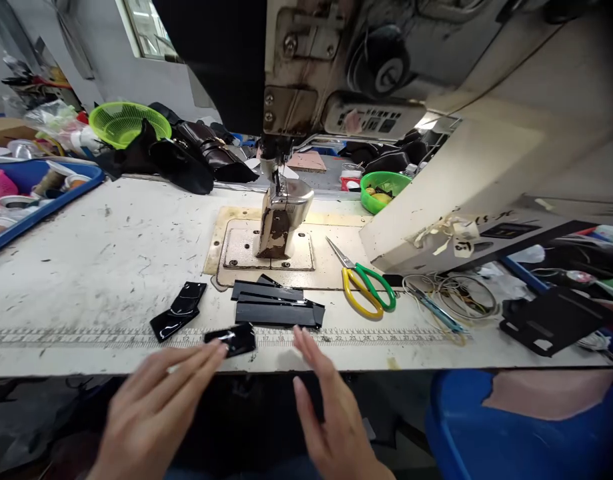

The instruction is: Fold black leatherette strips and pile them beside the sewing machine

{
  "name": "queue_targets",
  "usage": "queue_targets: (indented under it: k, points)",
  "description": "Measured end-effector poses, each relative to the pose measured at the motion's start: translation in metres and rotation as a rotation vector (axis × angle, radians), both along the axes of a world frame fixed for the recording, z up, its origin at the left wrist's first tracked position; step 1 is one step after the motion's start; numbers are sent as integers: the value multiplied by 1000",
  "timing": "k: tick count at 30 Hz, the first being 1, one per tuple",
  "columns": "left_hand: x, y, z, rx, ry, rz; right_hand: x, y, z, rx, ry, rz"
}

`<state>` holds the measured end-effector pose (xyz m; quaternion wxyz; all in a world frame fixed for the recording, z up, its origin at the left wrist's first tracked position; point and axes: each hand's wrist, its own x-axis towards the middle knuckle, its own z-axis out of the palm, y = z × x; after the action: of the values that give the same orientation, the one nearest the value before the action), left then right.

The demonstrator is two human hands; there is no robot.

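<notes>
Two hands out front: left hand fingering a glossy black piece, right hand open, gripping nothing!

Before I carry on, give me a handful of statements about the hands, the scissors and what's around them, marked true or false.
1. The left hand has its fingertips at a glossy black piece. True.
2. The right hand is gripping the scissors. False: it is open and empty, and the scissors lie on the table, beyond it.
3. The scissors have one yellow loop and one green loop. True.
4. The ruler strip runs behind the scissors. False: it runs along the near side of the table, in front of them.
5. The green bowl sits farther back than the scissors. True.
</notes>
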<state>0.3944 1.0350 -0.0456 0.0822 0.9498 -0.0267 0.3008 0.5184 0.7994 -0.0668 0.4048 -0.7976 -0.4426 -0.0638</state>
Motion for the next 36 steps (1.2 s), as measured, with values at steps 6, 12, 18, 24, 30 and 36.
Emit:
queue_targets:
  k: [6,12,18,24,30,36]
  points:
    - [2,48,-1,233,27,274,48,-2,7,-38,-125,-280]
    - [8,36,-6,146,-5,345,64,10,3,-59,-217,-245]
    - [3,40,-9,132,13,304,73,14,-6,-137,-280,-240]
    - [15,59,-18,158,80,404,69,18,-3,-147,-347,-296]
    - [28,51,-11,140,184,444,63,25,-4,-121,-395,-268]
    - [35,55,-8,134,257,450,52,22,11,133,-179,-191]
